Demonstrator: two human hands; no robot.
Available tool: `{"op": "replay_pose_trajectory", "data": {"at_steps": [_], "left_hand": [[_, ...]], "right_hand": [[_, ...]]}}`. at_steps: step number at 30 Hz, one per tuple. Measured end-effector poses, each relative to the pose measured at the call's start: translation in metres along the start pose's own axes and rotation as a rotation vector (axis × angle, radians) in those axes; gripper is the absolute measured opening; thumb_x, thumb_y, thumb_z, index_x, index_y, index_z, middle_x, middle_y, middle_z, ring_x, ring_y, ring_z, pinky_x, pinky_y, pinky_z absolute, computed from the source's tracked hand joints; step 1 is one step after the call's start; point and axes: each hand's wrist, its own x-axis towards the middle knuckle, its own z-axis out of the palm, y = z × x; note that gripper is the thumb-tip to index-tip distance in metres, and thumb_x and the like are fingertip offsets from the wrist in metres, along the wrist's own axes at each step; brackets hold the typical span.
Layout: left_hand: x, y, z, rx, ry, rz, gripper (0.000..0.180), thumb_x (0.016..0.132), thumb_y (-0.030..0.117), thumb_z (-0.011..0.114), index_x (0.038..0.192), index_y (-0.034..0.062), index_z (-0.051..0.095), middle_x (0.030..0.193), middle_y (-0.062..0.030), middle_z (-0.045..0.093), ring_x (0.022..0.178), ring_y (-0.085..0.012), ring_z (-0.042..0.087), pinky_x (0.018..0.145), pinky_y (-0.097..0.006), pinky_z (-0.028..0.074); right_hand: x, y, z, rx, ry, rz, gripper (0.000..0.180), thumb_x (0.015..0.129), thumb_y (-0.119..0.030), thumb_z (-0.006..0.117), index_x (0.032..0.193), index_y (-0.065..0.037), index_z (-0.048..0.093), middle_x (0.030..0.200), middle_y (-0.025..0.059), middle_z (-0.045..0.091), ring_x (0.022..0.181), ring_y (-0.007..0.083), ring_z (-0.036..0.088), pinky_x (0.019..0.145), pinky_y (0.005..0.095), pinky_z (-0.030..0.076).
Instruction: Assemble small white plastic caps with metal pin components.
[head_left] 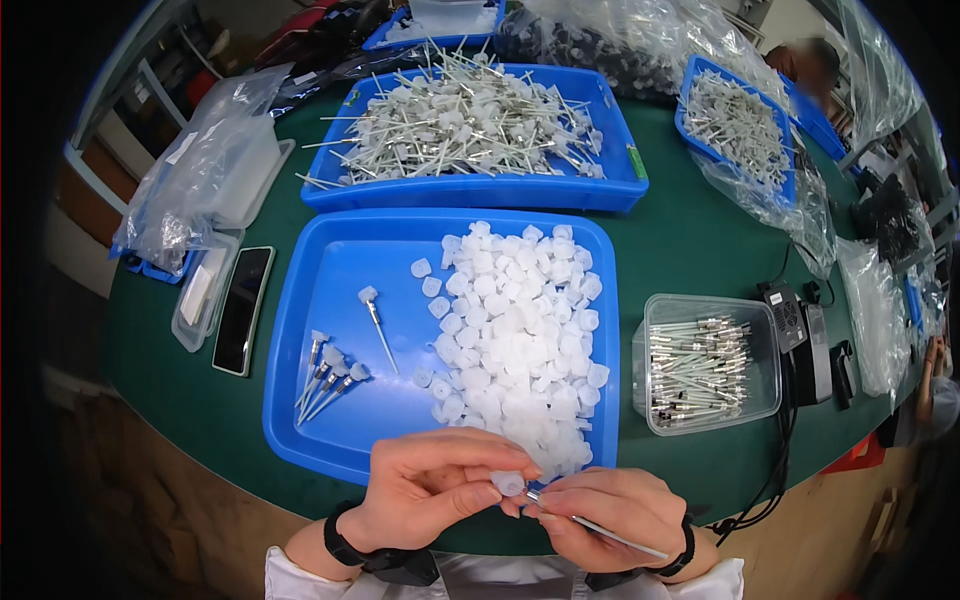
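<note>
My left hand (pixel 425 490) pinches a small translucent white plastic cap (pixel 508 483) between thumb and fingers, at the near edge of a blue tray (pixel 340 270). My right hand (pixel 612 510) grips a thin pale rod (pixel 622 541) with a silvery metal end. That end points at the cap and meets or nearly meets it; the fingers hide the exact contact. A heap of loose white caps (pixel 520 330) fills the tray's right half. On its left half lie several capped rods (pixel 325 375), with a single capped rod (pixel 378 325) apart from them.
Behind stands a blue bin (pixel 470 192) piled with capped rods; another blue tray (pixel 740 130) of them sits far right. To the right are a clear box (pixel 700 370) of bare rods and a black device (pixel 785 315) with cables. A phone (pixel 243 310) lies left. Another person sits far right.
</note>
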Motion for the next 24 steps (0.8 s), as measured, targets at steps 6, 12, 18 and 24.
{"op": "replay_pose_trajectory", "data": {"at_steps": [6, 12, 18, 24], "left_hand": [[0.0019, -0.0036, 0.0061, 0.047, 0.144, 0.038, 0.021, 0.079, 0.001, 0.067, 0.098, -0.0062, 0.061, 0.096, -0.0255, 0.061, 0.081, -0.0270, 0.065, 0.066, -0.033, 0.055], [-0.0002, -0.0071, -0.0020, 0.030, 0.023, 0.099, 0.026, 0.080, -0.009, 0.060, 0.106, -0.0111, 0.057, 0.104, -0.0284, 0.058, 0.089, -0.0287, 0.063, 0.073, -0.035, 0.056], [0.0003, -0.0065, 0.0053, 0.113, 0.136, 0.101, 0.027, 0.075, 0.002, 0.071, 0.100, -0.0029, 0.061, 0.092, -0.0237, 0.062, 0.072, -0.0258, 0.065, 0.061, -0.033, 0.055], [-0.0004, -0.0096, -0.0030, 0.070, 0.038, 0.156, 0.025, 0.078, -0.008, 0.063, 0.103, -0.0092, 0.060, 0.101, -0.0291, 0.059, 0.087, -0.0284, 0.065, 0.072, -0.034, 0.057]], "right_hand": [[-0.0014, -0.0003, 0.0019, -0.064, 0.028, -0.061, 0.027, 0.069, 0.003, 0.070, 0.094, 0.005, 0.061, 0.080, 0.0113, 0.063, 0.065, 0.0190, 0.064, 0.052, 0.0246, 0.052], [-0.0020, 0.0025, -0.0003, -0.075, 0.010, -0.169, 0.021, 0.072, 0.004, 0.065, 0.091, 0.009, 0.060, 0.078, 0.0157, 0.062, 0.062, 0.0217, 0.063, 0.048, 0.0264, 0.051], [-0.0022, -0.0013, -0.0010, -0.098, -0.009, -0.145, 0.031, 0.069, 0.001, 0.073, 0.096, 0.004, 0.060, 0.085, 0.0137, 0.064, 0.066, 0.0214, 0.066, 0.054, 0.0269, 0.054], [0.0005, -0.0044, 0.0022, -0.173, 0.006, -0.141, 0.028, 0.068, 0.001, 0.073, 0.093, 0.006, 0.061, 0.080, 0.0138, 0.063, 0.062, 0.0211, 0.065, 0.052, 0.0263, 0.054]]}}
